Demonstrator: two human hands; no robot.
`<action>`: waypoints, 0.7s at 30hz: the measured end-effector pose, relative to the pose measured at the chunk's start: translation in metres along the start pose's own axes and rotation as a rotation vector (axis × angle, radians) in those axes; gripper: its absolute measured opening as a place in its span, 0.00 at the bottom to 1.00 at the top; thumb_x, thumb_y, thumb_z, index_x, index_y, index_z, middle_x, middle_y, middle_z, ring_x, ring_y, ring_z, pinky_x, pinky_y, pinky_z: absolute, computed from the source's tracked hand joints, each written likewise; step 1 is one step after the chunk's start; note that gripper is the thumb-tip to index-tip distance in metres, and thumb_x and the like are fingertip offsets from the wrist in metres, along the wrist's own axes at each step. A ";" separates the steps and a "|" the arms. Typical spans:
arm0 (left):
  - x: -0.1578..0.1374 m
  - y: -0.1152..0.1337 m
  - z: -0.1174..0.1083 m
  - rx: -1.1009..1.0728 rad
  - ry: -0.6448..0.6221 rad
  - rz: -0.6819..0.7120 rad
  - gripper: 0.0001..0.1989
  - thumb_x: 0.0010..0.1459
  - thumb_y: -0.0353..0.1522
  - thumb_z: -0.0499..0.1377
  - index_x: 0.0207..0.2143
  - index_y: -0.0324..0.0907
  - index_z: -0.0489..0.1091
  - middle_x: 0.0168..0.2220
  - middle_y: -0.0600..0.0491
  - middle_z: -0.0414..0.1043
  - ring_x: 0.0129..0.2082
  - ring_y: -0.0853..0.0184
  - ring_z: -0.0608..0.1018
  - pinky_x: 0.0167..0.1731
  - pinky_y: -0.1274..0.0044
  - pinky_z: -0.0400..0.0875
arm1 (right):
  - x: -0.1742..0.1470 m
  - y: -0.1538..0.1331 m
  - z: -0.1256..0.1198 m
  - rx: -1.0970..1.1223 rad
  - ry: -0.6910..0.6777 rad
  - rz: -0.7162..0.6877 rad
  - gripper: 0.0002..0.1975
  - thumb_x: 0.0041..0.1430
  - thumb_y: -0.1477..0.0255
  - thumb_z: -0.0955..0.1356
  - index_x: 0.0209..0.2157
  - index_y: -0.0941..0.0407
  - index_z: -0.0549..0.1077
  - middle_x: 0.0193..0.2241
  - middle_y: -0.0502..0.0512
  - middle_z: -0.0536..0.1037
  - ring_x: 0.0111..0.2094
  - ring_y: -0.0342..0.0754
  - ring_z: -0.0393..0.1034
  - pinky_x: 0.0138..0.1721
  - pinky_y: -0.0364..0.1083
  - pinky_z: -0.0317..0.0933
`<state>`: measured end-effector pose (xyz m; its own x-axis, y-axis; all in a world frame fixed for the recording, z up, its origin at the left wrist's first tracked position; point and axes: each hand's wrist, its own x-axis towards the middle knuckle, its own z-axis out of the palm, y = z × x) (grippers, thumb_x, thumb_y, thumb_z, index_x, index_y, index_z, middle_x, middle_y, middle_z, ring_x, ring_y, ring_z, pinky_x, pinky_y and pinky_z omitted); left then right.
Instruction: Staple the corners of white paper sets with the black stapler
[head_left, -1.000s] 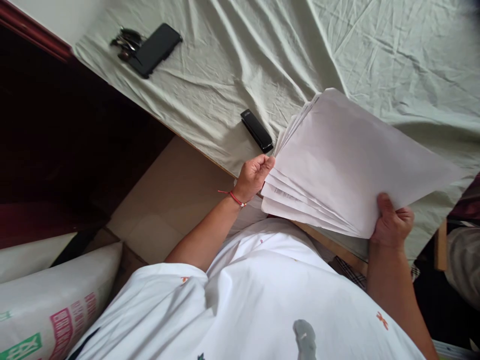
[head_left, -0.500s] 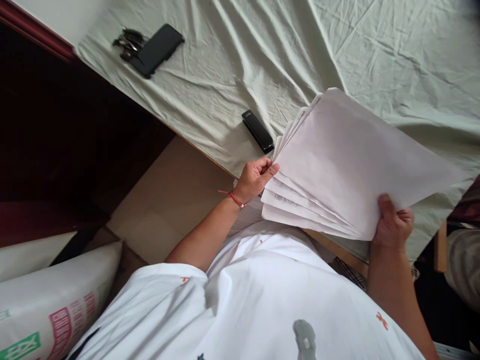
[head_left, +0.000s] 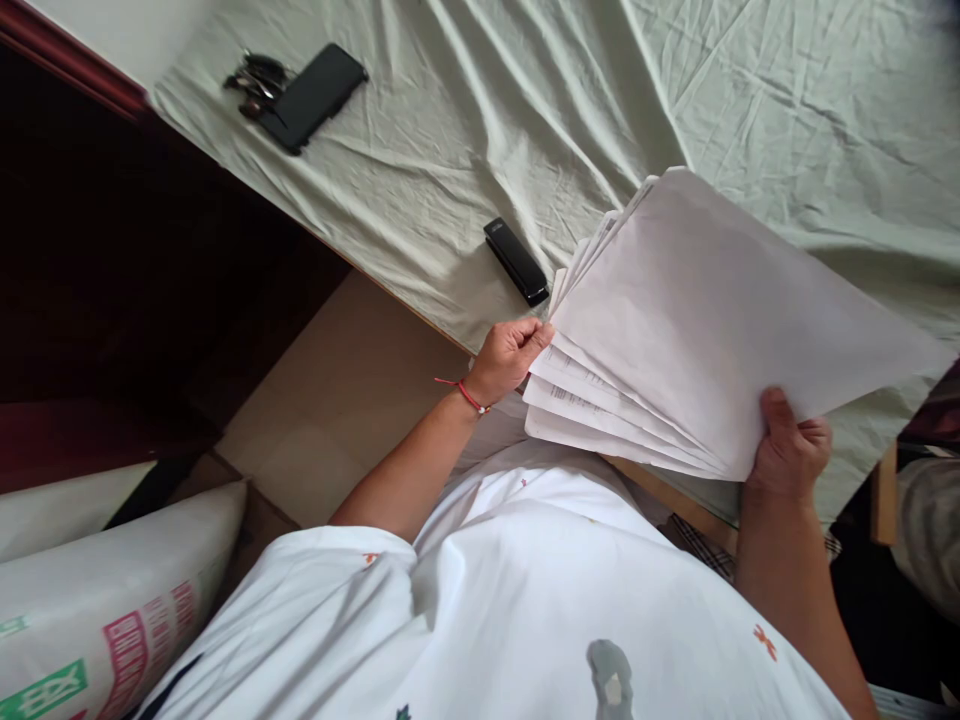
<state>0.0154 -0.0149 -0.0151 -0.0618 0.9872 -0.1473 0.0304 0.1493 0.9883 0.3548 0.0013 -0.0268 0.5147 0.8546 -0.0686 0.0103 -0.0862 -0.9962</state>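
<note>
A fanned stack of white paper sheets [head_left: 720, 300] is held above the bed-like surface's front edge. My right hand [head_left: 791, 445] grips its lower right corner, thumb on top and fingers hidden beneath. At the left edge, my left hand [head_left: 514, 355] pinches the sheets between thumb and curled fingers; a red string bracelet [head_left: 472, 398] circles that wrist. The top sheet looks blank, while printed lines show on some edges below it. Just beyond my left hand lies a black stapler [head_left: 516, 262], apart from the paper.
A wrinkled pale green cloth [head_left: 450, 130] covers the surface. Toward the far left, a black phone [head_left: 319, 95] lies against a bunch of keys [head_left: 259, 80]. A white printed sack [head_left: 127, 590] stands at lower left, near dark red furniture [head_left: 112, 240].
The top sheets have shifted slightly up and to the right, widening the fan a little. Both hands keep their hold on the paper.
</note>
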 end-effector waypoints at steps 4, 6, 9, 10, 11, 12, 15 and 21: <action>0.000 0.002 0.001 0.038 0.017 0.012 0.29 0.60 0.54 0.60 0.20 0.42 0.56 0.21 0.59 0.50 0.23 0.73 0.55 0.23 0.76 0.50 | 0.001 0.001 0.000 0.006 -0.005 0.009 0.21 0.41 0.62 0.80 0.35 0.59 0.83 0.33 0.53 0.83 0.41 0.46 0.78 0.56 0.49 0.71; 0.001 0.002 0.001 0.027 0.027 0.012 0.30 0.60 0.54 0.59 0.20 0.42 0.56 0.21 0.59 0.51 0.23 0.73 0.55 0.23 0.77 0.51 | 0.001 0.001 -0.001 0.008 -0.003 0.010 0.21 0.40 0.62 0.81 0.35 0.59 0.83 0.32 0.52 0.83 0.40 0.46 0.78 0.56 0.49 0.70; -0.001 0.000 -0.001 -0.049 0.008 -0.011 0.28 0.60 0.53 0.60 0.21 0.42 0.58 0.20 0.59 0.53 0.22 0.74 0.56 0.22 0.77 0.52 | 0.001 0.001 0.000 0.014 0.000 0.000 0.21 0.40 0.61 0.81 0.36 0.59 0.83 0.33 0.52 0.83 0.41 0.46 0.78 0.58 0.50 0.69; -0.002 0.000 -0.002 -0.082 -0.016 -0.028 0.27 0.59 0.52 0.61 0.22 0.42 0.60 0.20 0.59 0.54 0.21 0.74 0.57 0.22 0.78 0.52 | 0.001 0.001 0.000 0.014 0.001 -0.004 0.21 0.41 0.61 0.80 0.36 0.59 0.83 0.33 0.52 0.83 0.42 0.46 0.78 0.59 0.51 0.69; -0.003 0.000 -0.003 -0.112 -0.047 -0.048 0.25 0.58 0.51 0.63 0.24 0.41 0.62 0.20 0.60 0.55 0.20 0.75 0.57 0.21 0.78 0.52 | 0.001 0.001 0.000 0.014 0.002 -0.007 0.21 0.41 0.61 0.80 0.36 0.58 0.83 0.33 0.52 0.83 0.42 0.47 0.78 0.59 0.51 0.69; -0.004 0.000 -0.003 -0.137 -0.077 -0.066 0.24 0.56 0.50 0.65 0.25 0.41 0.64 0.20 0.60 0.57 0.20 0.75 0.58 0.20 0.78 0.52 | 0.001 0.001 0.001 0.014 0.003 -0.009 0.21 0.41 0.61 0.80 0.36 0.58 0.83 0.33 0.52 0.83 0.42 0.47 0.78 0.59 0.52 0.69; -0.006 0.000 -0.004 -0.179 -0.118 -0.102 0.21 0.53 0.48 0.69 0.29 0.40 0.69 0.21 0.59 0.64 0.19 0.75 0.60 0.19 0.78 0.52 | 0.000 -0.001 0.002 0.014 0.005 -0.011 0.20 0.41 0.61 0.80 0.35 0.58 0.82 0.33 0.52 0.83 0.42 0.48 0.78 0.58 0.52 0.69; -0.005 -0.002 0.000 -0.205 -0.062 -0.068 0.21 0.51 0.47 0.70 0.32 0.39 0.72 0.25 0.55 0.71 0.23 0.73 0.68 0.24 0.79 0.61 | -0.001 -0.003 0.004 0.020 0.012 -0.017 0.20 0.40 0.61 0.80 0.34 0.59 0.82 0.33 0.53 0.83 0.43 0.48 0.78 0.59 0.51 0.69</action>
<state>0.0154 -0.0204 -0.0162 0.0052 0.9777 -0.2097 -0.1759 0.2074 0.9623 0.3507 0.0030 -0.0239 0.5251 0.8495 -0.0508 0.0025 -0.0612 -0.9981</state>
